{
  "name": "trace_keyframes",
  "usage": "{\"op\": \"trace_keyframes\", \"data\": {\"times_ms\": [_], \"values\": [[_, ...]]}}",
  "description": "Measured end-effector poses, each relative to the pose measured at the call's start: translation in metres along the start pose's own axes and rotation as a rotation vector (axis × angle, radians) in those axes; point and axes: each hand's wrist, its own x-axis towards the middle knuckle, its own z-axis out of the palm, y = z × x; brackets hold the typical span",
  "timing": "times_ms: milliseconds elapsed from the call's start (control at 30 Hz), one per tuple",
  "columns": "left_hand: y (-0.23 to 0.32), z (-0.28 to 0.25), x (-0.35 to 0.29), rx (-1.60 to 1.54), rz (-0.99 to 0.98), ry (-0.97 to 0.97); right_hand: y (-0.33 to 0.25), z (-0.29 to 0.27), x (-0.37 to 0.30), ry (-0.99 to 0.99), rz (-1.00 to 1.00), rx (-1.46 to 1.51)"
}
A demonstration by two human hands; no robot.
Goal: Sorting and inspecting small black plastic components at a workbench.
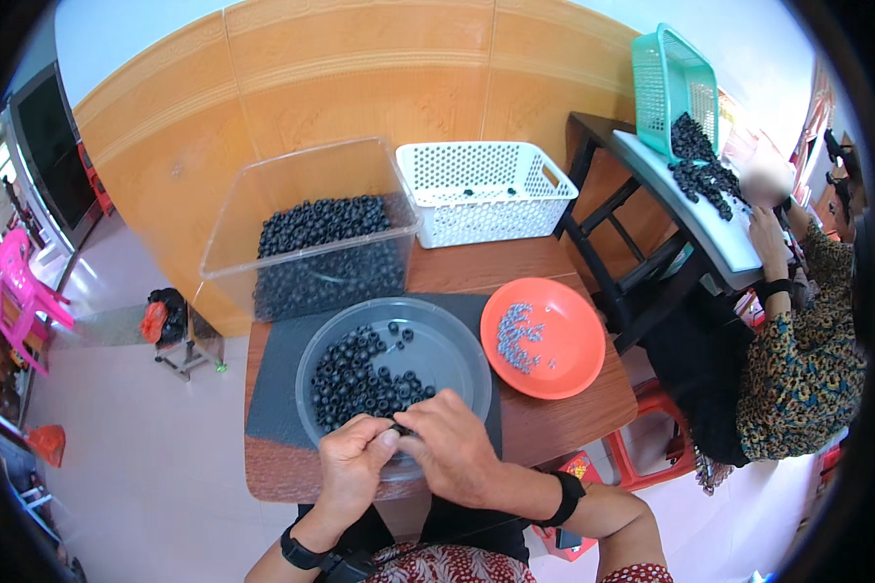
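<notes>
Over the near rim of a translucent grey basin [476, 340], my two hands meet. A small black round part [398, 428] shows between their fingertips, mostly hidden. My left hand [353, 457] pinches it between thumb and forefinger. From the right, my right hand [449, 442] closes its thumb and fingers on the same part. Many similar black round parts [345, 379], some showing a central hole, lie loose in the basin's left half and middle. Beside the basin, an orange-red plate [574, 345] holds small silvery metal pieces [517, 340].
Behind the basin stands a clear plastic bin [228, 228] with a heap of black parts. A white perforated basket [486, 219] is to its right. At far right, a person [797, 350] sits by another table with a green basket [651, 92] and spilled black parts [700, 170].
</notes>
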Motion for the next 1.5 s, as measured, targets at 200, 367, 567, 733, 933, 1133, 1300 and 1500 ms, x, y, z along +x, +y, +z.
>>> {"op": "trace_keyframes", "data": {"times_ms": [200, 367, 567, 733, 933, 1133, 1300, 1500], "values": [[0.005, 0.001, 0.01, -0.619, -0.454, -0.022, 0.0, 0.003, -0.002, 0.023, -0.037, -0.055], [0.005, 0.0, 0.01, -0.482, -0.372, -0.094, 0.013, 0.005, -0.004, -0.018, -0.09, -0.043], [0.007, -0.019, 0.025, -0.305, -0.204, 0.074, 0.053, -0.022, 0.048, 0.013, 0.096, -0.19], [0.001, -0.045, 0.02, 0.152, 0.017, 0.083, 0.145, -0.088, 0.152, 0.188, 0.168, -0.578], [0.009, -0.044, 0.025, 0.489, 0.286, -0.277, 0.128, -0.08, 0.144, 0.229, 0.04, -0.52], [0.004, -0.032, 0.036, 0.527, 0.307, -0.352, 0.081, -0.038, 0.047, -0.097, -0.033, -0.197], [-0.002, 0.0, 0.038, 0.718, 0.418, -0.468, 0.062, -0.06, 0.025, -0.087, 0.082, -0.15], [0.003, 0.007, 0.041, 0.711, 0.4, -0.421, 0.053, -0.075, 0.013, -0.048, 0.109, -0.123]]}}
